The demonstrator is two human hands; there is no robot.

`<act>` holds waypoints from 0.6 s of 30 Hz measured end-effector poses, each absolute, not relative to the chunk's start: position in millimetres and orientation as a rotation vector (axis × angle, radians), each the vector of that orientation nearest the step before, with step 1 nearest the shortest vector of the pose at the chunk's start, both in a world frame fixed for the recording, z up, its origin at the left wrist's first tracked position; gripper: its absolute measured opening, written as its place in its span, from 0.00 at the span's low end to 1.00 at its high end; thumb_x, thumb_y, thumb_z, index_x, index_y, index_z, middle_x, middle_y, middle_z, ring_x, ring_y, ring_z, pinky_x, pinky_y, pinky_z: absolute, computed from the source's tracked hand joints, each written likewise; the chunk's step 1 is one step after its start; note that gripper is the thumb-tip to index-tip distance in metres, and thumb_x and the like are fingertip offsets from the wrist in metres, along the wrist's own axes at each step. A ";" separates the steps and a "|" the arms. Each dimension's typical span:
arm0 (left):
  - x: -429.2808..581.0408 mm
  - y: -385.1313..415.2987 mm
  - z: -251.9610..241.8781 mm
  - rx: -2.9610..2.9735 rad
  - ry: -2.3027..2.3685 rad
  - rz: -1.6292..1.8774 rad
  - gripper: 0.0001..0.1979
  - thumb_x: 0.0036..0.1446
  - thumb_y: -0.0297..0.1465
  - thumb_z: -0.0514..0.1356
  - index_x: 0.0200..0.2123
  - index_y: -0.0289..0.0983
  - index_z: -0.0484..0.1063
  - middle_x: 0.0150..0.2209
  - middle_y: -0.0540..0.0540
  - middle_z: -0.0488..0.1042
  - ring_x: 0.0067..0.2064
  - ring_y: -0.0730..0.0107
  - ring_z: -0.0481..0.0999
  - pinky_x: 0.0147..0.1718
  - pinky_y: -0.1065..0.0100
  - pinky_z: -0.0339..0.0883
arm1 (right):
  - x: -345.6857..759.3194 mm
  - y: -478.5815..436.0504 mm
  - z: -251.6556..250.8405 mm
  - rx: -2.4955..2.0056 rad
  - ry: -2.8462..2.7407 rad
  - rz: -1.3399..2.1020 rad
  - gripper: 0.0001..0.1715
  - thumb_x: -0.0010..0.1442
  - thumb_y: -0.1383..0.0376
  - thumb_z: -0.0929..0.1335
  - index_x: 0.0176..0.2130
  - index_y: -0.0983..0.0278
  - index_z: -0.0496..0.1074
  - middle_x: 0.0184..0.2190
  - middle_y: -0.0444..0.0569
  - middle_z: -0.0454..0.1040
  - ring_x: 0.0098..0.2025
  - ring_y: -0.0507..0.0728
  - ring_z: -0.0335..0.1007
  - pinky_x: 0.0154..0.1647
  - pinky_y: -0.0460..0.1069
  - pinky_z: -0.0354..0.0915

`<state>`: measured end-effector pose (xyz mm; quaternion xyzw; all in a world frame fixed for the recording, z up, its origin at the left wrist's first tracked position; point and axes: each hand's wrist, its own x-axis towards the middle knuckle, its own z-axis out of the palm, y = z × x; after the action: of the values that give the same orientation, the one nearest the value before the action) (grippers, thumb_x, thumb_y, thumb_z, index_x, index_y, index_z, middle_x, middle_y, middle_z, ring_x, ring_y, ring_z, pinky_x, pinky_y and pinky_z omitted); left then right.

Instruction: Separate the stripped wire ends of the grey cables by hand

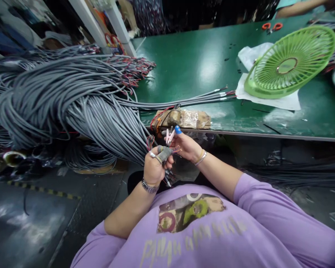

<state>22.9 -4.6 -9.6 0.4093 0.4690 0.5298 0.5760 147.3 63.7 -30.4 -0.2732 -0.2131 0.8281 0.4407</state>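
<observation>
My left hand (154,166) is closed around a grey cable, whose stripped end of thin red and dark wires (176,149) points right. Grey covers wrap its thumb and a finger. Close beside it, my right hand (187,146) has a blue cover (178,130) on its thumb tip and pinches a small pink clip (170,137) at the wires. Its other fingers are partly hidden. More wire ends (150,143) stand up just behind my left hand. Below the hands, further cable ends (169,182) show near my lap.
A large bundle of grey cables (53,87) covers the left side. Several cables (184,100) lie along the green table (184,56), behind a taped block (190,119) with red wires. A green fan (290,65) and orange-handled scissors (271,27) are at right, near another person's arm (298,9).
</observation>
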 end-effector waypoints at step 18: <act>20.2 -8.3 -18.5 0.988 1.179 1.203 0.15 0.50 0.36 0.66 0.20 0.34 0.67 0.17 0.51 0.71 0.14 0.80 0.65 0.13 0.77 0.52 | 132.6 59.6 -28.0 -0.652 -0.336 2.017 0.28 0.58 0.42 0.67 0.34 0.65 0.72 0.25 0.45 0.74 0.24 0.49 0.67 0.23 0.43 0.64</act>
<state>20.2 -8.3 -18.5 0.4193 0.5000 0.5104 0.5600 132.6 59.6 -28.0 -0.2669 -0.1376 0.8258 0.4774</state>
